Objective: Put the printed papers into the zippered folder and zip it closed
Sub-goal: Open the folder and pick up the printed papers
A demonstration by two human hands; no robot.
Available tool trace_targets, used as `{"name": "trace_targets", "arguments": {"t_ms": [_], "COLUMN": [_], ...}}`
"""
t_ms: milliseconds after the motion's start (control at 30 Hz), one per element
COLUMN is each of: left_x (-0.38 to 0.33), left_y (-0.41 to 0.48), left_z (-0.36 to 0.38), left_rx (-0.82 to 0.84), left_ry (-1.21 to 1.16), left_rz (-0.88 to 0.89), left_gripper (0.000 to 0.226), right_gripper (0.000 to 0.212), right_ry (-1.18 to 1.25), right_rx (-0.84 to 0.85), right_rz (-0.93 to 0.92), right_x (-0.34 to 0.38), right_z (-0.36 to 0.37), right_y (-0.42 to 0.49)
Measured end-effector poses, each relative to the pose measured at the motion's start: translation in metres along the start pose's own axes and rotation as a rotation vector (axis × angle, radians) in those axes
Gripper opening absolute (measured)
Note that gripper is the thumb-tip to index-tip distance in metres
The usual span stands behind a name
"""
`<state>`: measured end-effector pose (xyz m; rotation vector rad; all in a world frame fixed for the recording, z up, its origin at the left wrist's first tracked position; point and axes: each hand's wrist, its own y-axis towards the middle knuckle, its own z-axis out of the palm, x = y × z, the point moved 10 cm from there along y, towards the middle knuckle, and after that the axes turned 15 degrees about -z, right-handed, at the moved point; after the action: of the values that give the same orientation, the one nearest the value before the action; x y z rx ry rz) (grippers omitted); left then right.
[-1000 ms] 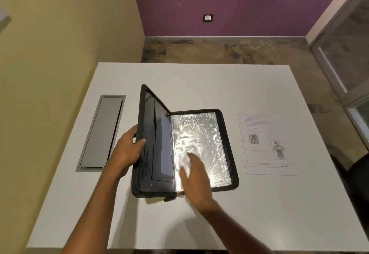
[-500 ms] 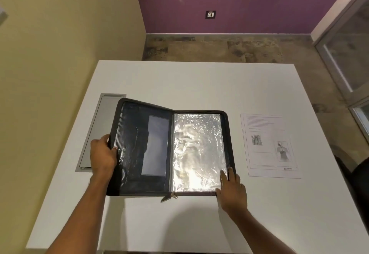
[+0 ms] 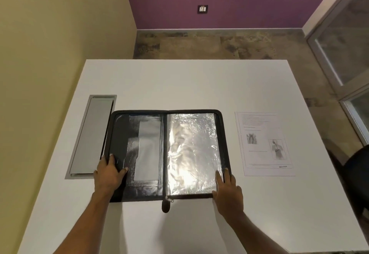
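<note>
The zippered folder (image 3: 167, 154) now lies fully open and flat on the white worktop (image 3: 179, 86); a second ago its left cover stood nearly upright in the left hand, and half a second ago it was still being lowered. That opening step looks finished, so the task has reached the point where the papers can go in.

Furthest left, a grey metal hatch (image 3: 91, 136) is set into the worktop, just beside the folder's left edge. The left hand (image 3: 108, 174) rests on the near left corner of the folder, thumb and fingers spread over the dark cover and pressing it down rather than gripping it. To its right come the dark inner pockets, then the spine, with the zipper pull (image 3: 166, 204) hanging off the near edge onto the worktop. The right half holds a crinkled, shiny plastic sleeve (image 3: 192, 152). The right hand (image 3: 227, 190) lies flat on the near right corner, fingers extended over the zip border and the sleeve's edge, holding nothing.

The printed papers (image 3: 263, 144) lie flat further right, apart from the folder and untouched. They are nearer the right hand than the left, away and to its right, so that hand seems the likelier one to fetch them while the left steadies the folder.
</note>
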<state>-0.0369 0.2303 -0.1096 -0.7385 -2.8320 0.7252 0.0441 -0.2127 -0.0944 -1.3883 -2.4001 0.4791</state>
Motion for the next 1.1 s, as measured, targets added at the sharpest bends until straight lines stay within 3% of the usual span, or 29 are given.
{"name": "trace_targets", "arguments": {"t_ms": [367, 567, 767, 1100], "left_x": [-0.010, -0.039, -0.145, -0.347], "left_y": [-0.013, -0.044, -0.105, -0.226], "left_z": [0.000, -0.013, -0.011, 0.066], "left_rx": [-0.028, -0.212, -0.264, -0.056], "left_ry": [0.026, -0.001, -0.170, -0.428], "left_rz": [-0.036, -0.051, 0.046, 0.269], "left_gripper": [0.075, 0.068, 0.056, 0.055], "right_gripper": [0.071, 0.070, 0.069, 0.073], "right_ry": [0.039, 0.115, 0.265, 0.263], "right_rx": [-0.043, -0.121, -0.236, -0.315], "right_rz": [-0.045, -0.051, 0.015, 0.128], "right_x": [-0.005, -0.020, -0.099, -0.252], "right_z": [-0.008, -0.032, -0.068, -0.081], "right_y": [-0.001, -0.008, -0.001, 0.019]}}
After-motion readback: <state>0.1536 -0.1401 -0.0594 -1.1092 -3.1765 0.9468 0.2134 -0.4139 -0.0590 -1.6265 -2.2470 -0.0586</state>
